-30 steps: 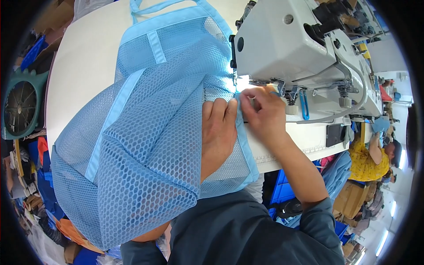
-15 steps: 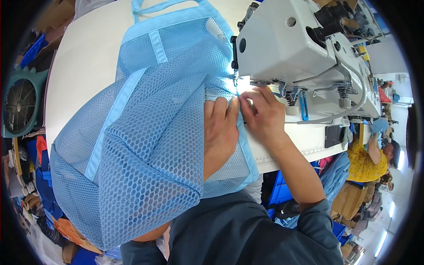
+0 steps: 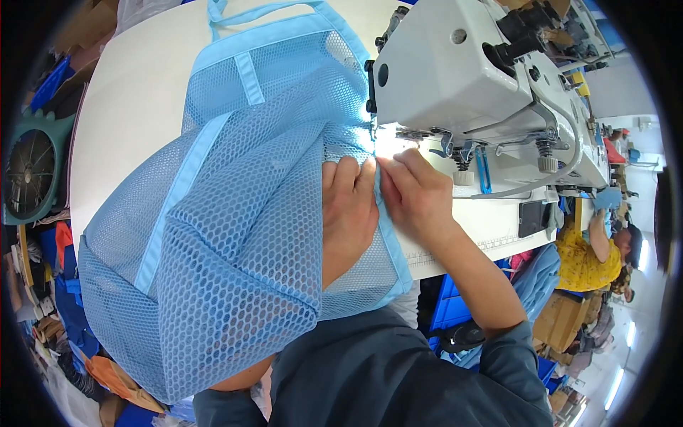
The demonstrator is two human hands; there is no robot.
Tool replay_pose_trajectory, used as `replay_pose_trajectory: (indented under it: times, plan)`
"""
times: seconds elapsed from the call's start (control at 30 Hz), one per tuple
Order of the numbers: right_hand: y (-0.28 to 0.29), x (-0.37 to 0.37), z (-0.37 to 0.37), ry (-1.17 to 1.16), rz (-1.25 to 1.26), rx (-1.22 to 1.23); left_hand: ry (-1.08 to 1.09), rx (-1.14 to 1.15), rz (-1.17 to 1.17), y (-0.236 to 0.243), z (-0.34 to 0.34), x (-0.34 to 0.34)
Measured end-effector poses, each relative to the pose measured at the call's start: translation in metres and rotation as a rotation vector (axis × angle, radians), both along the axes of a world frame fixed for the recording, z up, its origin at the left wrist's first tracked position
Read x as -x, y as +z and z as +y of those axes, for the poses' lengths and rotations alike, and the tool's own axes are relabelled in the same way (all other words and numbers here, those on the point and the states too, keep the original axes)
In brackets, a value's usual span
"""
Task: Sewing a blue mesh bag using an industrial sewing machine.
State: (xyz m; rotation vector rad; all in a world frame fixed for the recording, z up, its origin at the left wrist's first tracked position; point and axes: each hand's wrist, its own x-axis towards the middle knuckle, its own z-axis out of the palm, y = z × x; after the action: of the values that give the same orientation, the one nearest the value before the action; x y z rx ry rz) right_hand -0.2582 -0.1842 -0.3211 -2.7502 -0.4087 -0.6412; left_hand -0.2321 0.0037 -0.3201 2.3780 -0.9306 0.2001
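A light blue mesh bag [image 3: 235, 235] with paler blue fabric bands is spread over the table, its edge running under the needle area of a white sewing machine [image 3: 445, 78]. My left hand [image 3: 350, 213] lies on the mesh just left of the edge band, fingers side by side and pressing down; part of that arm is hidden under the bag. Just right of the band, my right hand [image 3: 418, 196] pinches the pale blue edge binding [image 3: 388, 238] between thumb and fingers, close in front of the lit needle area.
The white table [image 3: 121, 128] carries a ruler strip and a dark phone [image 3: 532, 219] at right. Blue tweezers [image 3: 484, 171] hang by the machine. A green fan [image 3: 34, 167] stands at far left. Another person in yellow [image 3: 587, 260] is at far right, near cardboard boxes [image 3: 562, 320].
My right hand's fingers have drawn back from beside the presser area and closed in on the binding. My left hand stays on the mesh; the whole view has shifted slightly.
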Motion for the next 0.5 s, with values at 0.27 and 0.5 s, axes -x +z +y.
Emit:
replay_pose_trajectory:
  times: [0.27, 0.5]
  plan:
    - [0.006, 0.004, 0.005, 0.041, -0.014, 0.087, 0.019, 0.094, -0.005, -0.009, 0.000, 0.001]
    - [0.012, 0.011, 0.015, 0.068, 0.074, 0.239, 0.011, -0.030, 0.022, 0.004, -0.006, -0.001]
